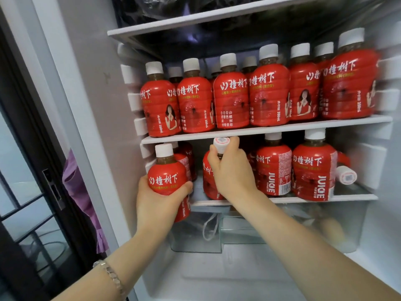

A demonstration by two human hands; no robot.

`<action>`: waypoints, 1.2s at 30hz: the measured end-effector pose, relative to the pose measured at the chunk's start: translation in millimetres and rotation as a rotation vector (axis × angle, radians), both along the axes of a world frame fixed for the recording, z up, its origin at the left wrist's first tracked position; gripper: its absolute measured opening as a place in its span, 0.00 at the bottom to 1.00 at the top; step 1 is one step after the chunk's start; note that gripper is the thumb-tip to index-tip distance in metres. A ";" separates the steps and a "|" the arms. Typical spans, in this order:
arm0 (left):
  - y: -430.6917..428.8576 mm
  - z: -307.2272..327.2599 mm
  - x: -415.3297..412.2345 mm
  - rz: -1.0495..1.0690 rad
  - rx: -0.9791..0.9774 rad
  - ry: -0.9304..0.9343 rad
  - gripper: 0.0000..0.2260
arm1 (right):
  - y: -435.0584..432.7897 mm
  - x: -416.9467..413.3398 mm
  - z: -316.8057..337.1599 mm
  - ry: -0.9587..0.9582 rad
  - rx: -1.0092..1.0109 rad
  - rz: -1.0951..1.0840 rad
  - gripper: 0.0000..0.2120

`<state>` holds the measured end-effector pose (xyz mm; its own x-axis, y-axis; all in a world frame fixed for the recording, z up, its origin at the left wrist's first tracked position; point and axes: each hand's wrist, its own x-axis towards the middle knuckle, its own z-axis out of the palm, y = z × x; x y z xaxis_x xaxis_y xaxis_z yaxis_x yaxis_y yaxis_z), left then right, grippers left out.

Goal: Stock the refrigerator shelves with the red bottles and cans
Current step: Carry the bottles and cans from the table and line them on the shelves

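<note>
Two red bottles are in hand at the open refrigerator. The left hand (156, 203) wraps the lower belly of one bottle (167, 177), its fingers (186, 185) curled round the front. It holds the bottle upright just in front of the left end of the lower shelf (325, 198), with the base below the shelf's rim and not set down. The right hand (230, 170) clasps a second bottle (209, 181) by the neck, just under its white cap (221, 142). This bottle leans in the gap at the middle of the same shelf; whether its base rests there is hidden.

Each bottle looks full of dark drink, so it is probably fairly heavy for its size. The ribbed plastic body should be stiff enough to squeeze firmly without buckling. The glossy red sleeve may be slippery, which makes the ribs at the belly the surer hold. The neck grip suits steering a bottle into a tight space.

The bottles seem sturdy rather than fragile but likely to topple: a fallen bottle (346, 175) lies on its side at the right end. The upper shelf (260, 129) is already packed.
</note>
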<state>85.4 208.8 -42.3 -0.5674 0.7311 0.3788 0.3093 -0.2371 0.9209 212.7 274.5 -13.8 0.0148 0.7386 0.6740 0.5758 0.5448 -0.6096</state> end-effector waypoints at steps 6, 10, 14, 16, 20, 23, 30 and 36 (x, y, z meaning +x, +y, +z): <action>8.3 8.9 1.1 -0.007 0.028 -0.008 0.29 | 9.4 -0.7 3.4 0.154 -0.030 0.119 0.14; 7.1 8.5 6.4 -0.017 0.040 0.002 0.29 | 15.3 -5.9 12.0 0.201 -0.124 0.121 0.11; 6.6 12.2 10.0 -0.007 0.033 -0.028 0.28 | 13.7 -8.8 17.2 0.155 -0.145 0.140 0.10; 5.0 12.8 10.9 0.010 0.026 -0.047 0.28 | 9.1 -10.2 17.1 0.151 -0.161 0.144 0.11; -3.1 15.0 13.2 0.024 0.012 -0.042 0.28 | 1.7 -1.1 6.3 0.412 -0.122 0.116 0.07; -3.5 22.2 14.8 0.015 0.019 -0.022 0.31 | -6.3 16.7 -3.1 0.717 -0.020 0.085 0.07; 0.6 26.3 16.4 0.006 0.014 -0.025 0.32 | 0.9 23.0 7.3 0.812 -0.264 0.092 0.12; 2.7 19.5 8.2 0.018 -0.002 -0.030 0.32 | 13.2 17.6 28.2 0.524 -0.436 0.044 0.17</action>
<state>93.6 211.6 -22.8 -0.5918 0.7213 0.3598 0.2854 -0.2299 0.9304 230.3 287.7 14.5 0.2216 0.9484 0.2270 0.1280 0.2025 -0.9709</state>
